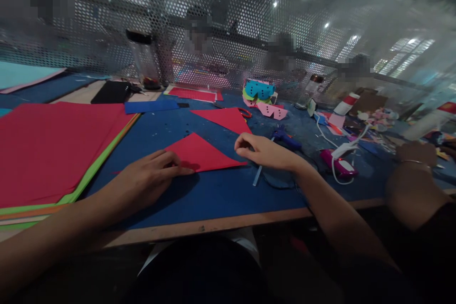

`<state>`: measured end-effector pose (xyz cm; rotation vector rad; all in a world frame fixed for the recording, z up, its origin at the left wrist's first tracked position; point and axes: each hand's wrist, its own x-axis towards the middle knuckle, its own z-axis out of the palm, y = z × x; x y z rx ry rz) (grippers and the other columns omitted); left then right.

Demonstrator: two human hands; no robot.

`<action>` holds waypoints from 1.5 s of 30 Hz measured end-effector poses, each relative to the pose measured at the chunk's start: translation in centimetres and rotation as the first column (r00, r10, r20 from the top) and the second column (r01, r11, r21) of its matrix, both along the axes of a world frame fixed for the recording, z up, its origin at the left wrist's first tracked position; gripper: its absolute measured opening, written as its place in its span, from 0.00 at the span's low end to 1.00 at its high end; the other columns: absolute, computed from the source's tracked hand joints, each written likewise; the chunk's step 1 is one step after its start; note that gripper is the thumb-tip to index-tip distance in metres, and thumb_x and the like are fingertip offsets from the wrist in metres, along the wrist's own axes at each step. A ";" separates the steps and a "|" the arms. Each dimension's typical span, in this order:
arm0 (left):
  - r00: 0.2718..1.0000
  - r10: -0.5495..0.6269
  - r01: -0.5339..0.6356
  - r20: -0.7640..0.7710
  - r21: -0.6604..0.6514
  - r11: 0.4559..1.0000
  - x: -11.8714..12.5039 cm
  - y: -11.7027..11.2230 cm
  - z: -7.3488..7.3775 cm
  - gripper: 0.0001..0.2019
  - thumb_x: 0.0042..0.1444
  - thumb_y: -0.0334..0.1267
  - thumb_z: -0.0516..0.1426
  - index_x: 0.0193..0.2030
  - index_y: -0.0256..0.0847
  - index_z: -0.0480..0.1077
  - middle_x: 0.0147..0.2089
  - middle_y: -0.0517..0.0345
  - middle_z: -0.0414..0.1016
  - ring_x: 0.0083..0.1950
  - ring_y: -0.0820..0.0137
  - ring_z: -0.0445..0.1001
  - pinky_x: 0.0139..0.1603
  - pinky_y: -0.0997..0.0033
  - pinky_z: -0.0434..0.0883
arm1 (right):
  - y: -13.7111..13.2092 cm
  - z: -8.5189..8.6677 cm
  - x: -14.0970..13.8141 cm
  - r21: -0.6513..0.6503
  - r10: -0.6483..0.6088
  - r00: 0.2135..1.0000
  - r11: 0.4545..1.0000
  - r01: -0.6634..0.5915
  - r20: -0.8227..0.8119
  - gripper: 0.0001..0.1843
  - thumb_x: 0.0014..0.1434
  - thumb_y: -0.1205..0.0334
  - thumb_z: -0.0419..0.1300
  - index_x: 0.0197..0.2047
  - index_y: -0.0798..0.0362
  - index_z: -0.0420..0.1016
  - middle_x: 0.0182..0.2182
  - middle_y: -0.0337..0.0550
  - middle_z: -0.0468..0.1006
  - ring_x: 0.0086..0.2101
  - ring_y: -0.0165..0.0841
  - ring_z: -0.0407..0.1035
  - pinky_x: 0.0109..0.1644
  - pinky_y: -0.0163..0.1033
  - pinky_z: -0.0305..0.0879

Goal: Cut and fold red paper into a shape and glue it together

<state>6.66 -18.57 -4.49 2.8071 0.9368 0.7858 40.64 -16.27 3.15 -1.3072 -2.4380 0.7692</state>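
A red sheet of paper (199, 152), folded into a triangle, lies on the blue table mat. My left hand (153, 173) rests on its left part, with closed fingers pressing the folded front edge. Above the mat, just right of the triangle, is my right hand (261, 149). Its fingers curl loosely toward the thumb, and nothing shows in them. Behind it lies a second red paper piece (228, 118), partly beneath orange-handled scissors (245, 112). A blue glue gun (287, 138) with a clear glue stick (257, 175) lies beside my right hand.
A stack of coloured paper (53, 147) covers the left side. Cut paper masks (259, 89), a black phone (111, 92) and a glass bottle (144, 61) stand or lie toward the mesh partition. A magenta device (340, 164) with white cable and another person's arm (413, 175) are at right.
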 end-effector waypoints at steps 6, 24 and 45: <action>0.998 0.013 -0.013 -0.064 0.000 1.000 0.4 -0.2 0.6 0.23 0.71 0.30 0.47 0.65 0.54 0.71 0.48 0.53 0.74 0.47 0.64 0.75 0.47 0.66 0.72 | -0.4 -1.5 -3.3 0.140 0.145 0.986 0.978 -0.155 0.079 0.10 0.68 0.55 0.62 0.44 0.52 0.78 0.42 0.43 0.80 0.42 0.33 0.72 0.46 0.38 0.61; 0.993 0.120 -0.118 0.005 -0.151 0.981 1.7 2.1 1.2 0.12 0.63 0.30 0.50 0.45 0.41 0.75 0.44 0.52 0.77 0.48 0.63 0.75 0.48 0.65 0.71 | 0.9 -3.1 -6.3 0.160 0.094 0.992 0.981 -0.107 0.088 0.05 0.64 0.60 0.65 0.39 0.53 0.79 0.37 0.40 0.81 0.35 0.30 0.72 0.40 0.35 0.57; 0.998 0.066 -0.068 -0.018 -0.188 0.980 0.6 2.2 0.9 0.09 0.71 0.35 0.53 0.47 0.43 0.75 0.45 0.53 0.78 0.48 0.63 0.75 0.48 0.64 0.71 | 0.4 -3.7 -6.6 0.218 0.102 0.989 0.968 -0.123 0.107 0.07 0.69 0.59 0.62 0.39 0.53 0.77 0.38 0.39 0.80 0.40 0.33 0.71 0.47 0.41 0.56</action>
